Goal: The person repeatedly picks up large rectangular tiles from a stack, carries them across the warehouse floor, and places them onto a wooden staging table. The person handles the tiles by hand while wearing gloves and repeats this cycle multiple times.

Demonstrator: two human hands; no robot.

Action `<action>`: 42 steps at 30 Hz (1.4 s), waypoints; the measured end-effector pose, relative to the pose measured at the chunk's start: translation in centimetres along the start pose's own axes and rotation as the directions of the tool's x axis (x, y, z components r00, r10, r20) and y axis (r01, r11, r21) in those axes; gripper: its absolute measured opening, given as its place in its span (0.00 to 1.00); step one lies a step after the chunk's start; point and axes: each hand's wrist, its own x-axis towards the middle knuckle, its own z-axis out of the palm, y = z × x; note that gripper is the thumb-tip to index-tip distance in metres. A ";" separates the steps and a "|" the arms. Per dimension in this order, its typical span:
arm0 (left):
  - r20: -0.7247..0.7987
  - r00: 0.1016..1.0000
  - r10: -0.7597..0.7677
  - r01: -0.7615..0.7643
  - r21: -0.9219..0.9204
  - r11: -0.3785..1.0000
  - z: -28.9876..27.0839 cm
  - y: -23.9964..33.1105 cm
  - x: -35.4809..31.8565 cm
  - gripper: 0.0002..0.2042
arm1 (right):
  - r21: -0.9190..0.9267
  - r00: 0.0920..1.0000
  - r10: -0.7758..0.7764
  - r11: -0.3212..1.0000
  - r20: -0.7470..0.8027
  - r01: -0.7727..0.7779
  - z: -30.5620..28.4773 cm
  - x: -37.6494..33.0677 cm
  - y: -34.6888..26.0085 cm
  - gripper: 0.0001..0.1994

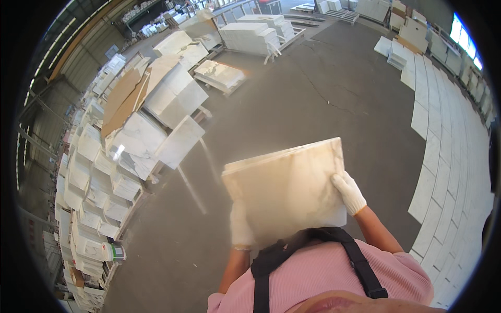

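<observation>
Upright against my chest is a small stack of cream marble slabs (287, 190), with a few thin edges showing along its top. My right hand (347, 192), in a white knit glove, grips the right edge, its thumb lying on the near face. At the left edge my left hand (241, 223), gloved the same way, holds the stack; its fingers are blurred and partly hidden by the slabs. Both forearms are bent in toward my body.
Stacked marble slabs on pallets (177, 94) line the left, with a white bucket (116, 252) among them. A low pallet of slabs (219, 75) stands ahead. Rows of white tiles (443, 172) lie on the floor at right. Grey concrete floor (323, 99) stretches between.
</observation>
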 end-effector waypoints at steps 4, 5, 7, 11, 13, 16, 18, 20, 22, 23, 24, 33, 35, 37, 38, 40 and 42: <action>-0.061 0.997 0.058 -0.066 -0.152 0.986 2.0 1.8 5.2 0.34 | -0.183 0.993 0.054 0.983 0.106 -0.034 1.8 9.9 -3.0 0.30; -0.085 0.995 0.060 -0.072 -0.143 0.987 2.1 2.3 6.8 0.34 | -0.189 0.989 0.061 0.981 0.134 -0.035 2.3 11.8 -3.3 0.35; -0.069 0.993 0.094 -0.100 -0.095 0.990 2.5 3.3 11.7 0.34 | -0.181 0.994 0.020 0.984 0.112 0.000 3.7 16.6 -3.9 0.25; -0.043 0.994 0.105 -0.108 -0.070 0.992 3.7 5.6 22.5 0.33 | -0.075 0.995 -0.036 0.996 0.089 0.043 6.5 26.5 -5.9 0.24; -0.021 0.999 0.046 -0.047 -0.034 0.998 4.2 7.1 27.6 0.32 | -0.156 0.997 -0.069 0.985 0.034 0.074 7.1 29.4 -7.0 0.24; 0.047 0.999 -0.017 0.015 0.046 0.999 5.4 9.9 36.0 0.30 | -0.064 0.998 -0.018 0.998 -0.055 0.014 7.9 33.7 -8.2 0.23; 0.070 0.996 -0.051 0.042 0.133 0.990 6.5 11.3 41.1 0.29 | -0.012 0.993 -0.034 0.999 -0.113 0.033 8.3 36.3 -8.5 0.25; 0.050 0.996 -0.080 0.064 0.270 0.961 7.6 12.2 46.0 0.29 | 0.047 0.982 -0.082 0.995 -0.168 0.091 8.7 39.1 -8.6 0.27; 0.094 0.991 -0.098 0.067 0.292 0.954 8.6 12.7 50.5 0.29 | -0.013 0.992 -0.049 0.999 -0.112 0.048 8.3 43.2 -9.5 0.37; 0.101 0.991 -0.087 0.054 0.296 0.954 9.2 12.7 52.7 0.29 | -0.045 0.987 -0.079 0.996 -0.141 0.074 8.7 45.5 -9.7 0.35; 0.106 0.992 -0.074 0.038 0.309 0.950 9.8 12.7 54.7 0.29 | -0.080 0.980 -0.111 0.992 -0.165 0.098 9.0 47.9 -10.0 0.33; -0.082 0.997 0.014 -0.010 0.045 0.999 13.5 17.0 71.4 0.32 | -0.086 0.998 0.011 0.996 0.055 -0.006 13.0 72.8 -18.5 0.23; -0.158 0.987 0.022 -0.036 -0.088 0.995 14.7 18.2 73.5 0.33 | -0.106 0.990 0.034 0.994 0.133 -0.020 14.6 77.7 -20.8 0.23; -0.187 0.981 0.060 -0.082 -0.114 0.990 15.4 19.9 76.1 0.34 | -0.090 0.978 0.042 0.996 0.202 -0.024 16.6 81.9 -22.3 0.22; -0.200 0.976 0.082 -0.108 -0.122 0.987 15.6 20.7 77.7 0.34 | -0.097 0.981 0.053 0.995 0.187 -0.035 17.7 84.0 -22.6 0.21; -0.234 0.968 0.094 -0.123 -0.110 0.986 15.7 22.0 81.2 0.34 | -0.096 0.981 0.004 0.995 0.196 0.015 19.7 88.4 -22.7 0.20; -0.253 0.965 0.070 -0.094 -0.087 0.992 15.2 23.2 85.5 0.33 | -0.123 0.981 0.016 0.992 0.193 0.008 21.4 93.0 -22.4 0.19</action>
